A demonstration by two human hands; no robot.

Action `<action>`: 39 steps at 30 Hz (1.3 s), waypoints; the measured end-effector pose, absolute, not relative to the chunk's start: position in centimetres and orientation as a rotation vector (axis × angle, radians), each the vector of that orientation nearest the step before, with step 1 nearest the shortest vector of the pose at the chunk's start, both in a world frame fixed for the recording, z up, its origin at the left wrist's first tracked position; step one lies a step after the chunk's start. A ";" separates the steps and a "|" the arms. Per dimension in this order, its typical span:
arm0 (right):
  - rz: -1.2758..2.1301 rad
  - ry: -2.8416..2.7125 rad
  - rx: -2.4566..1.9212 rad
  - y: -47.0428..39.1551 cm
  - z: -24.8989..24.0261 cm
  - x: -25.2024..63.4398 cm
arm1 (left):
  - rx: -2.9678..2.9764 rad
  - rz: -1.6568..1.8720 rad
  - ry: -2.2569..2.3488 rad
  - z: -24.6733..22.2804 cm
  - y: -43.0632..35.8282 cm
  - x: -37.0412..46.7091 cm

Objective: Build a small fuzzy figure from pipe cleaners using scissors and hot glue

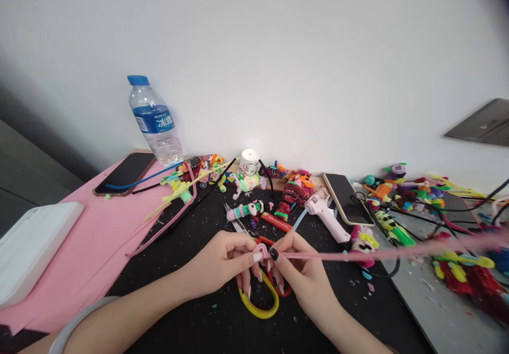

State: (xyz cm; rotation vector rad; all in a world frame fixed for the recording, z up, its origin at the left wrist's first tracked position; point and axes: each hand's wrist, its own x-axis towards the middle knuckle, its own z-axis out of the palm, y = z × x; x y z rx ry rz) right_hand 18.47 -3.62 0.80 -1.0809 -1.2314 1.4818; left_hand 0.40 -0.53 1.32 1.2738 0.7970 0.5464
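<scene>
Pink, fuzzy pipe-cleaner strand (pixel 392 251) has its curled end pinched in the bare left hand (pixel 222 261), thumb against fingers; just beside, the bare right hand (pixel 298 269) also pinches it, nearer the long tail running rightward, almost level.

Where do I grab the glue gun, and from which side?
Best by the pale handle, I think, coming from the near right side. The glue gun lies with that long handle slanting toward you and to the right, while a smartphone sits close behind it.
</scene>
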 end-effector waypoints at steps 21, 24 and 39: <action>1.354 -1.184 -0.992 -3.4 0.9 18.8 | 0.997 0.864 0.966 0.8 0.5 0.1; 1.370 -1.220 -0.981 -3.6 0.8 18.7 | 1.045 0.878 0.985 1.1 0.4 0.1; 1.257 -1.303 -0.919 -2.9 1.4 20.0 | 1.350 0.964 1.203 0.9 1.8 -1.0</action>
